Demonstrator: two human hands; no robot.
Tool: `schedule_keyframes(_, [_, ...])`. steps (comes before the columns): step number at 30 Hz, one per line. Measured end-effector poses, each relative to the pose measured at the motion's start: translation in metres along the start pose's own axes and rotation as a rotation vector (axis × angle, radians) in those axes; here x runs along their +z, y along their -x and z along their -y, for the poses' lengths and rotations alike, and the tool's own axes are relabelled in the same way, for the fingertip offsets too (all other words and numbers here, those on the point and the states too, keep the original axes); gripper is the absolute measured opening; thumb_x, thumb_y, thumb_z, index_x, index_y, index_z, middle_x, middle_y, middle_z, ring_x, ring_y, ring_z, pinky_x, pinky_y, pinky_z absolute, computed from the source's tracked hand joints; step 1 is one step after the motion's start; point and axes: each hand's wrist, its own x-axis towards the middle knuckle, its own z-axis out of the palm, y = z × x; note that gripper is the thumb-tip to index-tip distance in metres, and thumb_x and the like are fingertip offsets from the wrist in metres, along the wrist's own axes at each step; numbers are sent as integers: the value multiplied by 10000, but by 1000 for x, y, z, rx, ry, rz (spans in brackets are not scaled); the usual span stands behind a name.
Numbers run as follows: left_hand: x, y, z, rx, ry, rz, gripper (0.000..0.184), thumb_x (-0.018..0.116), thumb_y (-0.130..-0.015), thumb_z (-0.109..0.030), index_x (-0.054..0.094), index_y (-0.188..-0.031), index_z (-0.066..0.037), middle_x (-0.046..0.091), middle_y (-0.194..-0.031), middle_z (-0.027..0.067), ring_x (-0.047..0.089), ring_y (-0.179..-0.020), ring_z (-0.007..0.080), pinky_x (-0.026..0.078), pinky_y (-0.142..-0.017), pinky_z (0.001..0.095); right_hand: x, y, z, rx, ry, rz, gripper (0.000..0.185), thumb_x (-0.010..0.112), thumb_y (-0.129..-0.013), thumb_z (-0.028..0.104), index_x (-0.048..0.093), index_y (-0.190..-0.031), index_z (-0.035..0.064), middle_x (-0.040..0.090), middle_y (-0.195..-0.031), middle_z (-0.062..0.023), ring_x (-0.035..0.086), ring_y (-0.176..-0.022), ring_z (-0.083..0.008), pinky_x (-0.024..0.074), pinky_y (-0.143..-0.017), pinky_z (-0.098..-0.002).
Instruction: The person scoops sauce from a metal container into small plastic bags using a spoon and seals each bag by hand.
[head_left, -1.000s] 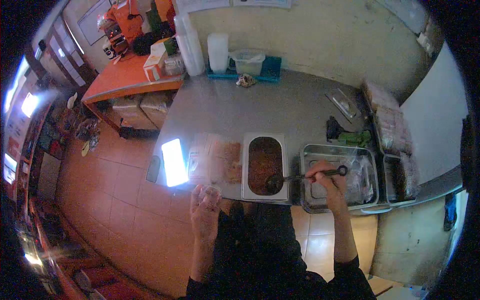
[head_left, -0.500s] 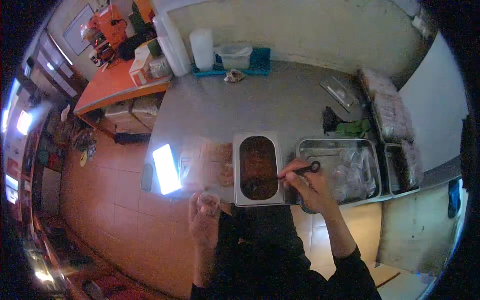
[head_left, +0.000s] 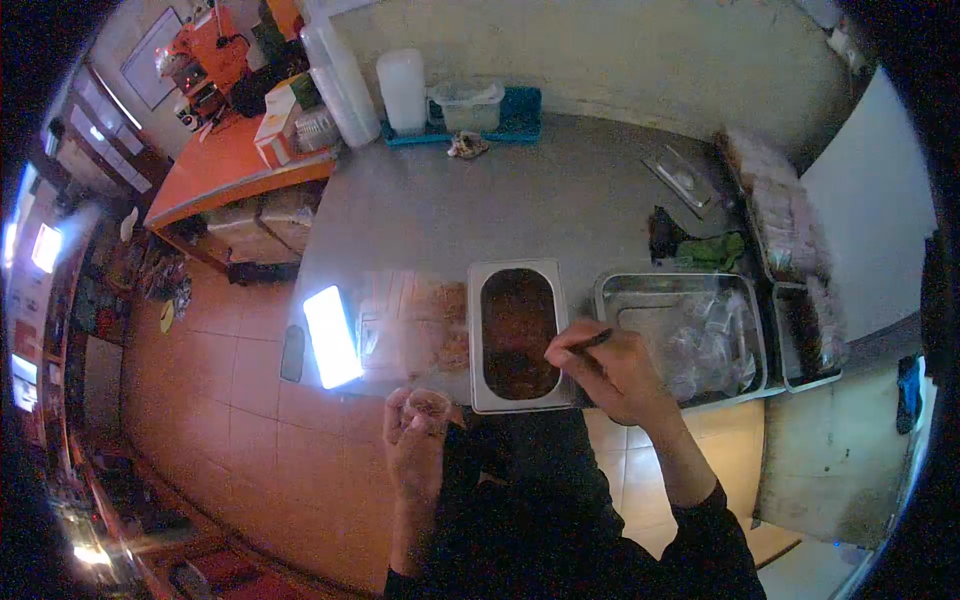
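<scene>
My left hand (head_left: 412, 460) is closed around a small clear plastic cup (head_left: 428, 404), near the table's front edge. Some contents seem to show inside the cup, too blurred to name. In my right hand (head_left: 618, 378) is a dark-handled utensil (head_left: 600, 338), gripped at the right rim of a rectangular metal container (head_left: 476, 345). Dark reddish-brown, sauce-like food (head_left: 518, 315) fills the container's oval opening. The utensil's working end is hidden, so its kind cannot be told.
A metal tray (head_left: 680, 278) with clear plastic bags (head_left: 705, 350) stands to the right. Left of the container lie clear plastic packages (head_left: 395, 330) and a bright screen (head_left: 332, 336). A green cloth (head_left: 712, 250) lies farther back, and a blue tray (head_left: 525, 108) holds containers by the wall.
My right hand has turned and shifted slightly, and less of the utensil's handle shows. My left hand, still with the cup, has moved a little to the right.
</scene>
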Motion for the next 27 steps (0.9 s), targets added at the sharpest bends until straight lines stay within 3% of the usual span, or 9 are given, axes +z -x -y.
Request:
schedule_keyframes(4, [6, 4, -5, -17, -4, -79, 396, 571, -804, -77, 428, -1173, -78, 504, -1005, 123, 517, -954, 271, 450, -817, 396, 4, 0, -2, -30, -6, 15, 191, 577, -849, 190, 606, -787, 12, 630, -809, -106, 621, -764, -282, 500, -676, -355])
schedule_keyframes(6, [6, 2, -6, 4, 27, 26, 391, 566, -810, -93, 422, -1173, -73, 506, -1015, 126, 519, -946, 264, 453, -806, 390, 3, -5, -1, 2, -143, -17, 205, 533, -872, 175, 596, -767, 11, 598, -726, -81, 573, -596, -178, 449, -569, -272])
schedule_keyframes(7, [8, 3, -7, 6, 29, 25, 391, 566, -810, -93, 422, -1173, -73, 506, -1015, 126, 519, -946, 264, 453, -806, 390, 2, -7, -2, 0, -142, -15, 205, 533, -872, 175, 596, -767, 11, 598, -726, -81, 573, -596, -178, 449, -569, -272])
schedule_keyframes(9, [11, 5, -8, -29, -17, -34, 393, 564, -812, -97, 418, -1175, -65, 502, -1034, 126, 516, -952, 261, 450, -811, 387, 2, -11, -5, 267, -298, 21, 254, 530, -891, 242, 605, -769, 33, 614, -702, -49, 583, -589, -157, 463, -555, -276])
schedule_keyframes(10, [10, 5, -8, -26, -15, -35, 393, 564, -812, -97, 418, -1175, -65, 502, -1034, 126, 516, -952, 261, 450, -811, 387, 4, -12, -8, 264, -296, 23, 254, 530, -891, 242, 605, -769, 33, 614, -702, -49, 583, -589, -157, 463, -555, -276])
schedule_keyframes(12, [7, 5, -7, -59, 53, -26, 407, 568, -809, -106, 412, -1182, -58, 501, -1044, 120, 512, -964, 256, 448, -814, 383, 10, -14, -19, 416, -519, -227, 301, 512, -903, 278, 601, -744, 39, 587, -656, -17, 528, -558, -79, 408, -496, -225])
schedule_keyframes(19, [9, 3, -11, -73, 52, -24, 420, 580, -814, -140, 410, -1187, -52, 505, -1062, 112, 509, -983, 231, 450, -805, 354, 10, -9, -47, 621, -776, -508, 285, 552, -883, 295, 590, -733, 55, 558, -638, -8, 488, -526, -59, 360, -455, -190])
schedule_keyframes(27, [17, -10, -16, -82, -98, -25, 351, 569, -833, -131, 420, -1136, -36, 526, -1046, 103, 538, -949, 205, 470, -763, 319, 6, 3, -51, 659, -748, -609, 269, 580, -867, 289, 595, -731, 57, 575, -642, -17, 490, -494, -63, 367, -440, -184])
